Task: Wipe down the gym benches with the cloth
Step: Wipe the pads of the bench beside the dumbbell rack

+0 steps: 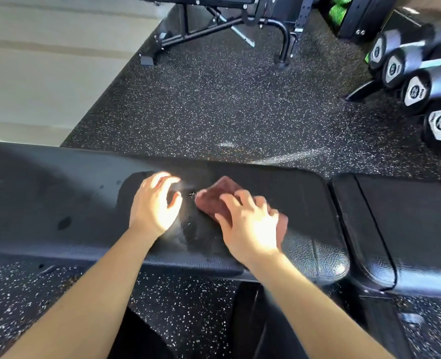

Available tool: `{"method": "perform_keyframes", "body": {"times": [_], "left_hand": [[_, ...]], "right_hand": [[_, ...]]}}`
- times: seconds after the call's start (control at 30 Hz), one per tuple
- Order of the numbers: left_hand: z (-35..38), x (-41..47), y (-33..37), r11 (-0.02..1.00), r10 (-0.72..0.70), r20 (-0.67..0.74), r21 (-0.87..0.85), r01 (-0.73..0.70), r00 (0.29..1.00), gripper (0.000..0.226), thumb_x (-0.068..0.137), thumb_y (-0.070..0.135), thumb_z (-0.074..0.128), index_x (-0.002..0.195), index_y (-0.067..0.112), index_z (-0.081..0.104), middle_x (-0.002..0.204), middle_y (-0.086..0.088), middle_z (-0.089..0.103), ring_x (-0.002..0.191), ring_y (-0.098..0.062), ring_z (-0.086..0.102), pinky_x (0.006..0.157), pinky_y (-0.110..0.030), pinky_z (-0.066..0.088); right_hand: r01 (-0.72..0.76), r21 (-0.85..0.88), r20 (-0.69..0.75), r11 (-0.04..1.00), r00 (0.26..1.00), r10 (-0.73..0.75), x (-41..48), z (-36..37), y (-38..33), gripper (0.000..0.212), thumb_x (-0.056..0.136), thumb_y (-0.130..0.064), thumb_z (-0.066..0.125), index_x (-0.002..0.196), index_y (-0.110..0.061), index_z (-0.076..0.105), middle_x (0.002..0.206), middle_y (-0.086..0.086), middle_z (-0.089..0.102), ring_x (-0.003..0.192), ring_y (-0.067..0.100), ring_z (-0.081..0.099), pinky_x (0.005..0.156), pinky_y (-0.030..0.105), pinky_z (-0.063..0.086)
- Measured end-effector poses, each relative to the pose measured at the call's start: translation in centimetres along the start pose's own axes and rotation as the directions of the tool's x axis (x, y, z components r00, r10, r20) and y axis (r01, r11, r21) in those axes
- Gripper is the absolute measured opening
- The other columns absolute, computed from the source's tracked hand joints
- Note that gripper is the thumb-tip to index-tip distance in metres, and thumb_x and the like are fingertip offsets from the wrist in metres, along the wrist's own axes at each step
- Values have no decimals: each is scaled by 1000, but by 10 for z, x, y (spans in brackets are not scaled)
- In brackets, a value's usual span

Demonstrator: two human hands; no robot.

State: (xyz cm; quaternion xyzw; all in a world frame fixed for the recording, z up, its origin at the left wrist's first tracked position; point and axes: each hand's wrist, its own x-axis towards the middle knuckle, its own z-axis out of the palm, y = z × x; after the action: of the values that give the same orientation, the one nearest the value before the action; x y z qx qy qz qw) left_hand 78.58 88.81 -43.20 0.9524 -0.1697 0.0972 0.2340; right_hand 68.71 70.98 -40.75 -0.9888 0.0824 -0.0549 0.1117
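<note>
Pressing the reddish cloth (214, 203) onto the bench pad (58, 193) at mid-frame, your right hand (250, 226) lies spread flat, pinching nothing. Your left hand (154, 203) rests beside it, loosely curled and empty. Unpinched, the cloth could bunch and skip patches.

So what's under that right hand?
A reddish-brown cloth lies under the right hand, flat on the black bench pad. Its far end and one corner stick out. The hand covers the rest, so that part cannot be seen.
</note>
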Motion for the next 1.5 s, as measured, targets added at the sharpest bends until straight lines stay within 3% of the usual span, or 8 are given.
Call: {"method": "perform_keyframes", "body": {"times": [0.23, 0.4, 0.67, 0.97, 1.23, 1.37, 1.5], "left_hand": [[-6, -25, 8, 999, -20, -32, -29, 19, 999, 29, 82, 8, 61, 111, 4, 64, 120, -17, 60, 113, -36, 53, 98, -42, 39], [-12, -31, 13, 998, -47, -4, -47, 47, 999, 37, 81, 22, 49, 112, 6, 64, 123, -16, 59, 115, -35, 51, 100, -41, 37], [-12, -30, 12, 998, -47, -6, -37, 47, 999, 36, 81, 24, 51, 110, 8, 64, 121, -12, 60, 115, -32, 52, 101, -40, 37], [-12, -24, 18, 998, -53, -12, 36, 53, 999, 34, 78, 25, 53, 106, 9, 62, 113, -9, 62, 106, -31, 55, 95, -39, 39], [-6, -26, 11, 998, 64, -41, 29, -63, 997, 35, 80, 19, 50, 108, 5, 63, 116, -15, 62, 108, -34, 56, 94, -42, 42], [-5, -27, 6, 996, 90, -49, 13, -90, 995, 35, 80, 18, 49, 108, 3, 63, 117, -16, 62, 110, -35, 56, 95, -42, 40], [-4, -25, 1, 994, 106, -31, -6, -106, 994, 35, 83, 21, 51, 111, 4, 62, 121, -17, 60, 112, -37, 53, 92, -44, 41]], "right_hand": [[-44, 28, 22, 999, 999, 43, 6, 1, -3, 36, 91, -48, 43, 125, -35, 45, 131, -3, 45, 113, 31, 40, 86, 47, 32], [-21, 32, 48, 999, 999, 19, 34, 0, -5, 35, 93, -44, 44, 125, -31, 46, 129, 0, 45, 109, 32, 39, 84, 47, 33], [83, 39, -16, 996, 996, -82, -39, -5, 34, 36, 89, -50, 47, 124, -40, 48, 128, -7, 49, 112, 28, 44, 85, 48, 38], [-46, 43, 4, 998, 999, 46, -17, -4, 29, 39, 91, -50, 42, 128, -39, 44, 133, -5, 46, 117, 30, 41, 88, 47, 34], [-33, -13, -131, 999, 991, 31, -55, -3, 44, 37, 88, -49, 51, 123, -38, 52, 128, -6, 53, 112, 28, 48, 87, 53, 41], [-176, 4, -155, 984, 972, 174, -60, 4, 26, 37, 89, -49, 48, 125, -38, 50, 129, -6, 50, 113, 30, 44, 88, 51, 37], [-288, -17, -326, 957, 907, 267, -66, 22, -30, 38, 83, -46, 62, 118, -33, 58, 119, -1, 59, 103, 33, 54, 77, 46, 43]]}}
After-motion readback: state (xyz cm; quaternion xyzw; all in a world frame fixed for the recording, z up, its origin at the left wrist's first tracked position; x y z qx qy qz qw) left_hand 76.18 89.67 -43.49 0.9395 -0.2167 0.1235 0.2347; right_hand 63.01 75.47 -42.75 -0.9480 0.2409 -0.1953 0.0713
